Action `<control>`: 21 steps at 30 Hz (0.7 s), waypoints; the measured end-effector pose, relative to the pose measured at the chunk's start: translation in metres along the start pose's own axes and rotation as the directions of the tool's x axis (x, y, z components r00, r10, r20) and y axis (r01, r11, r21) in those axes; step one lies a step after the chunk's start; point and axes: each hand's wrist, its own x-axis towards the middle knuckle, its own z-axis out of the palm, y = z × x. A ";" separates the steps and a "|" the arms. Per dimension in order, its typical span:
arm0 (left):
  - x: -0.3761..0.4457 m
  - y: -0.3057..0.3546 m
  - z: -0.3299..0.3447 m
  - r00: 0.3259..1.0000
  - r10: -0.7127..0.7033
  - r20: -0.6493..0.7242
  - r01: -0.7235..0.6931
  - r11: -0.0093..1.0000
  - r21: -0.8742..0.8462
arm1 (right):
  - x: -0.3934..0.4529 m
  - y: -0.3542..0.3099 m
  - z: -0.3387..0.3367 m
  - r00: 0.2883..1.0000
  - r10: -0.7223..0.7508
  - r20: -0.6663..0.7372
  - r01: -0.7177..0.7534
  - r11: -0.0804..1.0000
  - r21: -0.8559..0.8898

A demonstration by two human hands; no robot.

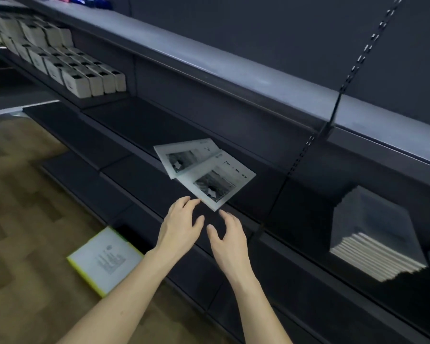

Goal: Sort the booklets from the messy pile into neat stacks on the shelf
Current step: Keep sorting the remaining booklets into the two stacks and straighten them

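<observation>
Two white booklets with black-and-white photo covers lie overlapped and askew on the dark shelf [139,125]. The nearer booklet [219,181] sticks out over the shelf's front edge; the farther booklet [184,155] lies partly under it. My left hand [180,225] reaches toward the near booklet with straight fingers, its fingertips touching or almost touching the booklet's lower left edge. My right hand [230,238] hovers just below the booklet's near corner, fingers loosely spread, holding nothing.
A neat stack of grey booklets [372,239] sits on the shelf at the right. Rows of cream boxes [85,78] fill the shelf at the upper left. A white, yellow-edged book [104,259] lies on the wooden floor below. A slotted shelf upright [333,115] crosses diagonally.
</observation>
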 end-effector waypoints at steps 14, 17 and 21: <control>0.052 -0.055 0.005 0.998 -0.047 0.036 0.047 0.999 -0.012 | 0.079 0.011 0.050 0.986 0.160 -0.036 -0.160 0.987 0.011; 0.076 -0.058 0.006 0.999 -0.012 0.052 0.011 1.000 0.029 | 0.109 0.017 0.052 0.979 0.190 -0.078 -0.192 0.981 -0.023; 0.111 -0.064 0.006 0.998 0.027 0.057 -0.031 0.996 0.087 | 0.142 0.025 0.059 0.963 0.244 -0.114 -0.256 0.961 -0.108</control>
